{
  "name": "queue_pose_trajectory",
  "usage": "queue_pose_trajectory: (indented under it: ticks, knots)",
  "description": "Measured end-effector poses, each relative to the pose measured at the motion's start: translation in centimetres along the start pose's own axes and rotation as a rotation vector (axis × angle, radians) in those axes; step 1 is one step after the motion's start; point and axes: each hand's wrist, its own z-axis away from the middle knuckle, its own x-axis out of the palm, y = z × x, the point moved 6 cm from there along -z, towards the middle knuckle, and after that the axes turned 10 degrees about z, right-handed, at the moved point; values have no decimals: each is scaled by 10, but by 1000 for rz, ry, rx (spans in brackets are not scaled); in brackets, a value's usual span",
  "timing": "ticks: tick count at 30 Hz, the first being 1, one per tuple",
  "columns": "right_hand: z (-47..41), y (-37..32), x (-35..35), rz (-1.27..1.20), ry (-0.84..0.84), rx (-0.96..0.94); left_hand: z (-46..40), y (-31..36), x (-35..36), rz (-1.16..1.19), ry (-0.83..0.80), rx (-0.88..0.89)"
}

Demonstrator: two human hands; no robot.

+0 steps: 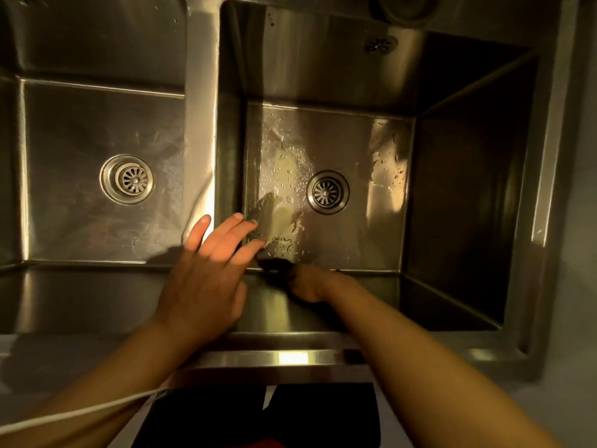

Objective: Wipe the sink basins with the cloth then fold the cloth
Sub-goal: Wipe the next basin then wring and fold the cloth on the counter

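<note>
Two shiny square steel sink basins [200,130] are set in a pale bench [568,367]. Water drops are seen around the round drain [328,193]. The left hand [206,279] is spread flat. A dark crumpled cloth [274,265] is pinched by the right hand [307,282] at the right basin's near edge.

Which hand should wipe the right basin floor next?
Right hand: it is low in the right basin, apparently gripping the dark cloth. The left hand hovers open.
</note>
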Motion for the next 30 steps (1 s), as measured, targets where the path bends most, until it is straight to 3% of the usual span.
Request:
queue_pose_trajectory:
  ticks: [6,9,13,16,18,21,24,27,30]
  knots:
    - [39,141,-3,109,-14,362,1,47,35,138,-100,-44]
    - [66,159,-7,153,0,399,4,63,55,212,-149,-169]
    - [108,165,-15,168,46,438,3,58,59,271,-33,-322]
    - [144,168,-21,166,45,492,1,60,63,243,-60,-369]
    - [169,162,-28,305,80,488,-3,67,70,260,-110,-393]
    - [195,149,-43,640,279,446,-19,89,85,283,-135,-373]
    - [195,148,-53,798,418,369,-38,119,102,302,-134,-310]
    - [176,152,-56,998,439,304,-57,149,113,348,-94,-277]
    - [147,163,-49,1192,334,236,-76,172,129,238,-138,-287]
